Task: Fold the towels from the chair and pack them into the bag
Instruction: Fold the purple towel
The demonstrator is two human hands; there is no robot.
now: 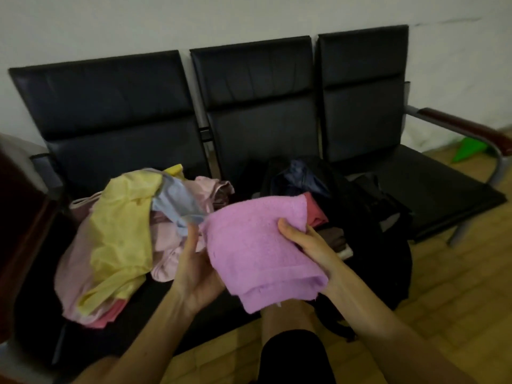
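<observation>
Black bench seats (124,173) below us: both hands, left hand (194,273) and right hand (313,245), closed on folded pink towel (257,245); open bag (332,217) just right (right hand nearer), loose pile (116,239) left.

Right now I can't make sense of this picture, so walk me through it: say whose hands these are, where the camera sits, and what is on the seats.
There is no machine here. A person wears a camera on the head, looking forward and down, so the two bare arms reaching in from below are the wearer's own.

The left hand and the right hand hold a folded pink towel between them, each gripping one side.

Behind it stands a row of black seats against a pale wall. On the left seat lies a loose pile of towels, yellow, pale pink and light blue, not yet folded. On the middle seat sits an open black bag with some folded cloth already inside. The right seat is dark and hard to read.
</observation>
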